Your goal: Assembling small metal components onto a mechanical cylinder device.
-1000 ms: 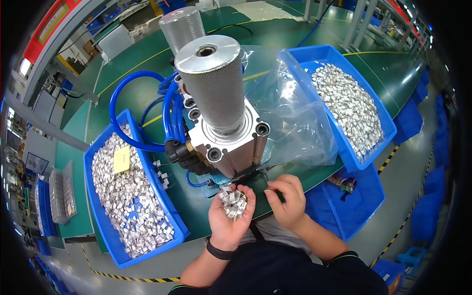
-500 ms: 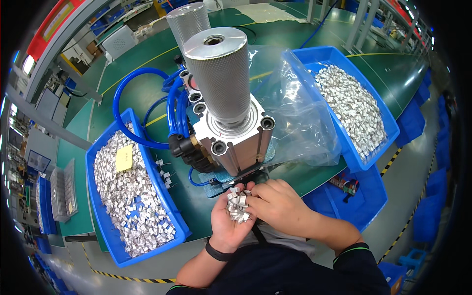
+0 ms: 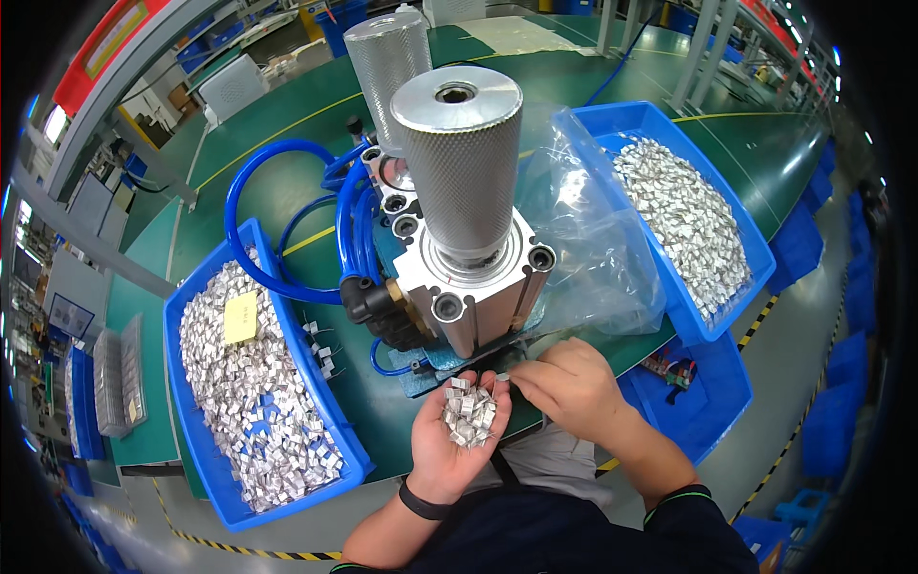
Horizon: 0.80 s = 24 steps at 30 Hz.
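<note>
My left hand (image 3: 442, 462) is palm up, fingers curled round a heap of small white block-shaped components with wire leads (image 3: 469, 413). Just right of it, my right hand (image 3: 574, 387) pinches one small white component (image 3: 503, 377) between thumb and forefinger, close to the left fingertips. Both hands are at the table's front edge, below a metal pneumatic press (image 3: 469, 268) with a knurled silver cylinder on top. The foot of the press is partly hidden behind my hands.
A blue bin (image 3: 356, 459) of similar white parts, with a yellow note (image 3: 241, 318) on them, is at left. Another filled blue bin (image 3: 762, 256) sits at right beside a clear plastic bag (image 3: 598, 258). Blue air hoses (image 3: 234, 206) loop left of the press. Several loose parts (image 3: 325, 359) lie nearby.
My right hand has drawn away from the heap to the right, holding one component. The left palm is more exposed. The whole view has shifted slightly, the press now further right.
</note>
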Each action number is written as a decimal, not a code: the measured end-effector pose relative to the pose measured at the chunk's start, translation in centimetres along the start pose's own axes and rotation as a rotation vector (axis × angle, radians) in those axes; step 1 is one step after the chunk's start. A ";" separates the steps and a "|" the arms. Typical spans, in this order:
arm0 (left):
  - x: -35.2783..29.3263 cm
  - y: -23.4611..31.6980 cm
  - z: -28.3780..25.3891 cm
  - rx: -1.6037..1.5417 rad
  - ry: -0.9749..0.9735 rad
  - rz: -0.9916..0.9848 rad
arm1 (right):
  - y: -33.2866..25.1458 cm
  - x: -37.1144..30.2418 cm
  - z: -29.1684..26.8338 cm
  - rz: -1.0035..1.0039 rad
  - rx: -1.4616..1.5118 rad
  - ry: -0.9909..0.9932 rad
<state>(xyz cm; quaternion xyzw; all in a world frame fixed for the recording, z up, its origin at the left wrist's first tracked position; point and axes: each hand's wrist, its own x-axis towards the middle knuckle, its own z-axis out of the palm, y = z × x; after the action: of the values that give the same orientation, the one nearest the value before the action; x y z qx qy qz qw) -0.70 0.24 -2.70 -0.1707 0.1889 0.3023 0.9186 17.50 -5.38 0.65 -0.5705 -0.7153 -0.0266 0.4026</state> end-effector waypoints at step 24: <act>0.7 0.3 -0.2 0.035 -0.081 -0.103 | -1.0 0.9 -0.3 0.647 0.476 -0.259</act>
<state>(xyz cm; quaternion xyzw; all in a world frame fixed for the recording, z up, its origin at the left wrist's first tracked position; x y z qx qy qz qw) -0.44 0.74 -3.22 -0.1518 0.1476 0.2579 0.9427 16.78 -5.14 1.86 -0.6553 -0.5302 0.3393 0.4176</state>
